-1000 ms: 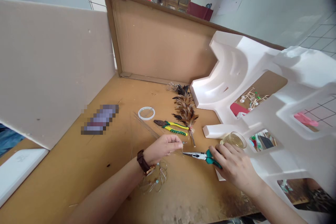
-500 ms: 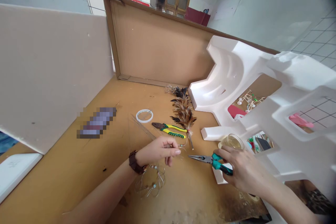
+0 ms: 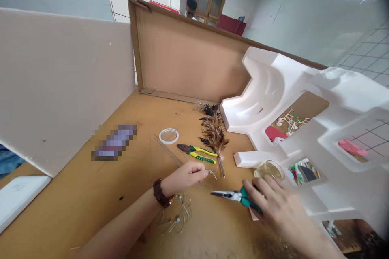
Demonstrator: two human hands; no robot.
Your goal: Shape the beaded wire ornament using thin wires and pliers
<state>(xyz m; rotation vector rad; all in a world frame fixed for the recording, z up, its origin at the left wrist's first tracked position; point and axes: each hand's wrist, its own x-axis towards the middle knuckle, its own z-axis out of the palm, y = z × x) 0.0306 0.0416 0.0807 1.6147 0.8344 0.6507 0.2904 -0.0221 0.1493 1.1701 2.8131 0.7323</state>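
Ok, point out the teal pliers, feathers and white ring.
Teal pliers [image 3: 235, 196], head view: metal near the pivot.
Feathers [image 3: 212, 130], head view: middle of the bundle.
White ring [image 3: 168, 143], head view: lower rim.

A ring [image 3: 160, 136] lay left of the combination pliers [image 3: 189, 149] on the tabletop [image 3: 75, 202], a feather bundle [image 3: 213, 128] to their right. Before the bundle were the needle-nose pliers [image 3: 234, 195], in the right hand [image 3: 273, 204]; behind it, a cup [image 3: 265, 170].

Needle-nose pliers [image 3: 234, 196]: shiny metal nose, plastic-looking handles. Moulded foam [image 3: 316, 141]: smooth, matt.
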